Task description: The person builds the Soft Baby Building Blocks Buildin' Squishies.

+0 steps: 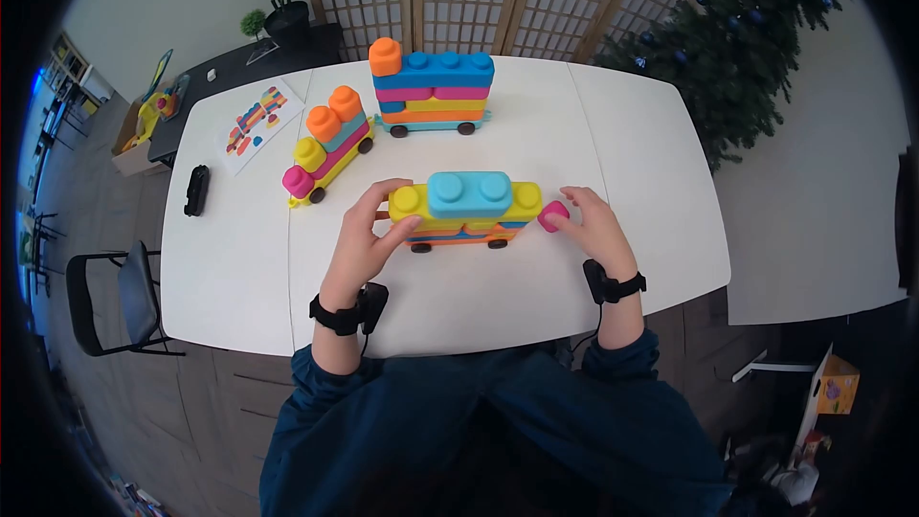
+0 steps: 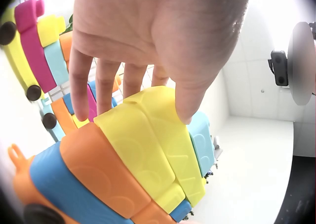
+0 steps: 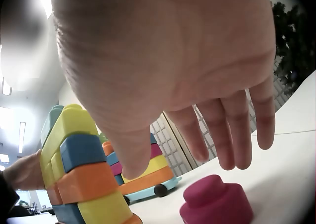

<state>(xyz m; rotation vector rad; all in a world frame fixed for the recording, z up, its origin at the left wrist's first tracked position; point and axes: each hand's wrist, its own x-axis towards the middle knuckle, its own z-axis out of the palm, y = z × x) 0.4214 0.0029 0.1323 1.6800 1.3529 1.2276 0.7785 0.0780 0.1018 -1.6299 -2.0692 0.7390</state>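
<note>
In the head view my left hand [image 1: 369, 230] holds the left end of a toy-block wagon [image 1: 450, 226], thumb at the near side and fingers behind. Its top layer is a long yellow block [image 1: 526, 201] capped by a light-blue block [image 1: 469, 193]. The left wrist view shows the thumb against the yellow blocks [image 2: 143, 145], with orange and blue blocks [image 2: 69, 184] below. Just right of the wagon lies a small magenta block [image 1: 553, 216]. My right hand [image 1: 603, 232] hovers over it, fingers extended and thumb apart; in the right wrist view the magenta block [image 3: 216, 204] sits beneath the fingertips.
Behind stand a taller block wagon [image 1: 433, 96] and a yellow-based block car [image 1: 330, 148], end to end. A printed picture sheet [image 1: 257, 124] and a black object [image 1: 196, 191] lie at the left of the white table [image 1: 230, 268]. A folding chair [image 1: 134, 297] stands at left.
</note>
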